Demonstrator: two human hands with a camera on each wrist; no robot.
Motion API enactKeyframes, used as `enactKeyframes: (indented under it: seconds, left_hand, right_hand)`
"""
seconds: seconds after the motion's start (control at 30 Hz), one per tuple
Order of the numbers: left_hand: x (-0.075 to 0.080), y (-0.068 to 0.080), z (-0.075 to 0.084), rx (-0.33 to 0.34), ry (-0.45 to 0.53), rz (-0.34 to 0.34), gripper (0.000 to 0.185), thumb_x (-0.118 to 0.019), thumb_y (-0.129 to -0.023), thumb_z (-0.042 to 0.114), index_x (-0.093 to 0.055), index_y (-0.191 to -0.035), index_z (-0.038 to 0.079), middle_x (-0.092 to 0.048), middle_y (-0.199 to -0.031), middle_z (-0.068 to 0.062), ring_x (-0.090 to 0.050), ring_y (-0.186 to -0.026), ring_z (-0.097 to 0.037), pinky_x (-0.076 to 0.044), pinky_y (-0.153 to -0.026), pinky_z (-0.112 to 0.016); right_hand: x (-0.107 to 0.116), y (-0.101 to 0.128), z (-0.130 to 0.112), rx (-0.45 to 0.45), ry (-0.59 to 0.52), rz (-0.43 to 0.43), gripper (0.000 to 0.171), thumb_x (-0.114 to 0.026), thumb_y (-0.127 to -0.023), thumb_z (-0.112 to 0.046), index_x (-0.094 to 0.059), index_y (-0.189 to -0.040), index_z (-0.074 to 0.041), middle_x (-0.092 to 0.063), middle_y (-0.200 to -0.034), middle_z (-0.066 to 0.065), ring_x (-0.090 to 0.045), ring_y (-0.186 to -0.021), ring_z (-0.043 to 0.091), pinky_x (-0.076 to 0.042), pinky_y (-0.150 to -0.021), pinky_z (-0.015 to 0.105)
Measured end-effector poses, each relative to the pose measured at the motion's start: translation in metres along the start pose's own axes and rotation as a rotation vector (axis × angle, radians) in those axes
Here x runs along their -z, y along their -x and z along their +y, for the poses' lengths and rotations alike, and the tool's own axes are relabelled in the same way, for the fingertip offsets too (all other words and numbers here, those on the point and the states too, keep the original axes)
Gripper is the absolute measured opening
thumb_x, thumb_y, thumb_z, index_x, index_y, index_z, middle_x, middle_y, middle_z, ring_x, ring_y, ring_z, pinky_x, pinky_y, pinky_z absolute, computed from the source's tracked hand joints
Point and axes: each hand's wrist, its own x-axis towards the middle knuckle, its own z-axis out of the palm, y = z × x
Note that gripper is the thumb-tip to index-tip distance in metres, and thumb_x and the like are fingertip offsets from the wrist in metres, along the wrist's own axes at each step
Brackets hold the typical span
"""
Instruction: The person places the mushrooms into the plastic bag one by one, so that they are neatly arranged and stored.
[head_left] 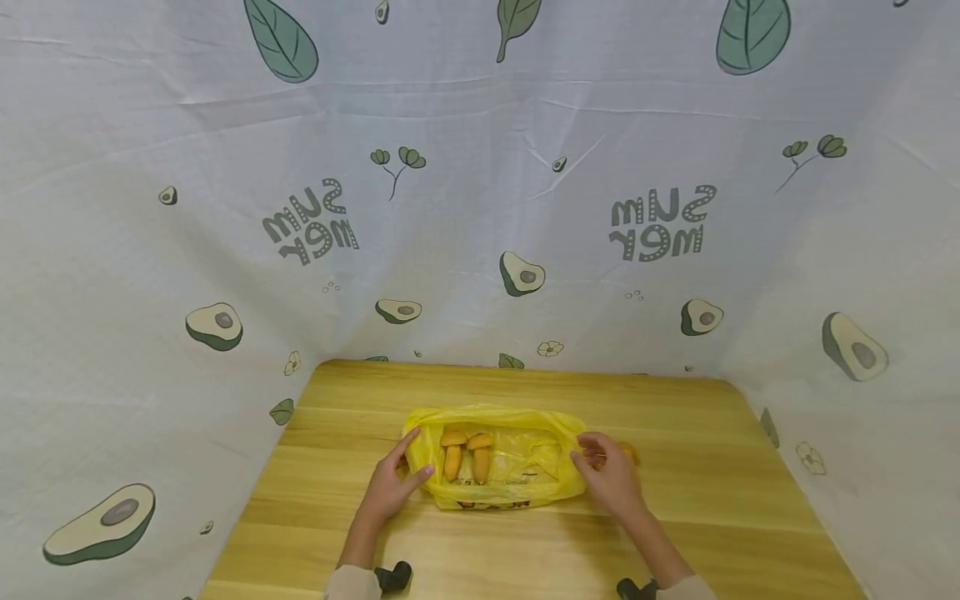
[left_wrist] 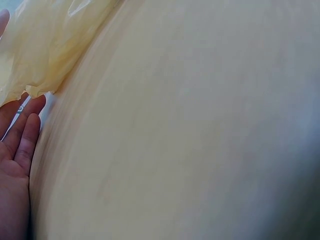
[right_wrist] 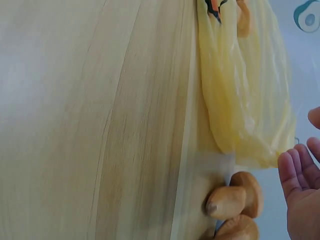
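Observation:
A yellow plastic bag (head_left: 517,493) lies on the table with its mouth spread wide. Inside, toward its left end, two orange-brown mushrooms (head_left: 453,454) sit side by side. My left hand (head_left: 390,487) is at the bag's left end, thumb and fingers extended along the rim. At the opposite end is my right hand (head_left: 611,477), its fingertips right at the bag's edge with a relaxed bend. In the right wrist view, more mushrooms (right_wrist: 227,202) lie on the table just beyond the bag's end, close to that hand. The left wrist view shows the bag's crumpled side (left_wrist: 45,50) over the fingers.
The wooden table (head_left: 517,558) carries all of this. A white cloth (head_left: 465,225) printed with avocados and leaves hangs behind it and down both sides. Small black devices (head_left: 393,577) sit at both wrists, by the beige sleeves.

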Motion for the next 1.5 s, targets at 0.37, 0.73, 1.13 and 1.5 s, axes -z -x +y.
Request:
enactKeyframes:
  seconds: [0.37,0.73,1.13,1.5]
  left_hand:
    - [0.0,0.001,0.0,-0.003,0.002,0.006,0.073,-0.075,-0.094,0.035,-0.041,-0.159,0.028,-0.043,-0.161,-0.017,-0.05,-0.14,-0.043,-0.041,-0.112,-0.064]
    - [-0.002,0.001,0.003,-0.002,0.007,0.025,0.072,-0.075,-0.095,0.026,-0.042,-0.159,0.02,-0.043,-0.16,-0.019,-0.049,-0.14,-0.044,-0.041,-0.112,-0.064]
    - [0.006,0.007,0.034,0.01,0.013,0.001,0.072,-0.075,-0.096,0.026,-0.042,-0.159,0.013,-0.044,-0.159,-0.022,-0.051,-0.138,-0.045,-0.041,-0.111,-0.064]
    - [-0.003,0.0,0.005,0.017,-0.014,0.045,0.073,-0.075,-0.095,0.025,-0.042,-0.159,0.018,-0.044,-0.16,-0.021,-0.051,-0.138,-0.045,-0.042,-0.11,-0.065]
  right_hand:
    - [0.018,0.0,0.016,0.015,0.019,0.012,0.03,-0.074,-0.095,-0.014,-0.069,-0.121,-0.001,-0.073,-0.109,0.014,-0.067,-0.095,0.022,-0.057,-0.079,0.022]
    - [0.03,0.003,0.03,-0.009,0.027,0.015,0.034,-0.074,-0.096,-0.013,-0.066,-0.125,0.003,-0.072,-0.11,0.019,-0.067,-0.095,0.025,-0.056,-0.075,0.02]
    - [0.039,0.003,0.047,-0.022,0.073,0.062,0.032,-0.075,-0.093,-0.012,-0.069,-0.121,0.002,-0.073,-0.112,0.02,-0.067,-0.095,0.029,-0.054,-0.073,0.017]
    - [0.046,0.009,0.067,-0.043,0.176,0.094,0.042,-0.08,-0.09,-0.021,-0.067,-0.12,0.005,-0.071,-0.11,0.021,-0.065,-0.096,0.03,-0.051,-0.077,0.027]
